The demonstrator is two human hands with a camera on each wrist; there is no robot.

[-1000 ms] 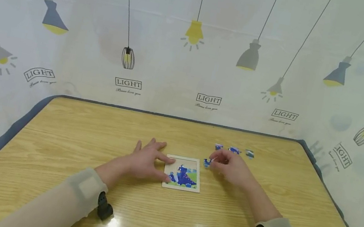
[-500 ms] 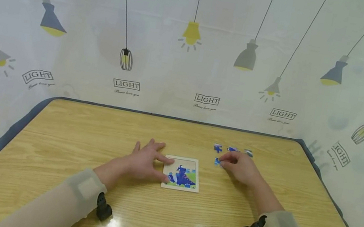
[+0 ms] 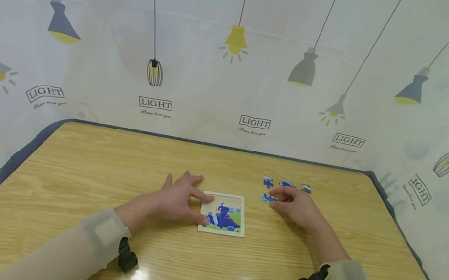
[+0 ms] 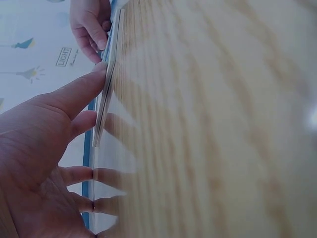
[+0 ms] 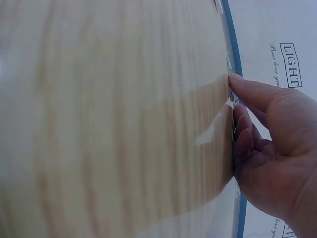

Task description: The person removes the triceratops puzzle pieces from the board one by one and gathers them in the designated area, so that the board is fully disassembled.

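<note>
The left hand point(image 3: 176, 199) rests at the left side of a square puzzle board point(image 3: 221, 231), thumb and index finger on it, other fingers spread on the table. A blue dinosaur picture point(image 3: 229, 220) fills part of the board; its upper left is bare wood. The left wrist view shows that hand point(image 4: 44, 134) against the edge of the board point(image 4: 106, 94). Right of the board, the right hand point(image 3: 298, 207) holds a blue puzzle piece point(image 3: 267, 197) at the table between thumb and index finger. The right wrist view shows the right hand point(image 5: 277, 129) low over the tabletop, the piece mostly hidden.
Behind the right hand lie three loose puzzle pieces: a blue one point(image 3: 268, 182), a purple-blue one point(image 3: 287, 183) and a grey-green one point(image 3: 306, 188). The wooden table point(image 3: 185, 267) meets a wall sheet point(image 3: 202, 57) printed with lamps.
The right hand has moved a little right and away from the board with its puzzle piece, then stayed there while more of the piece came into sight. The left hand has kept its place.
</note>
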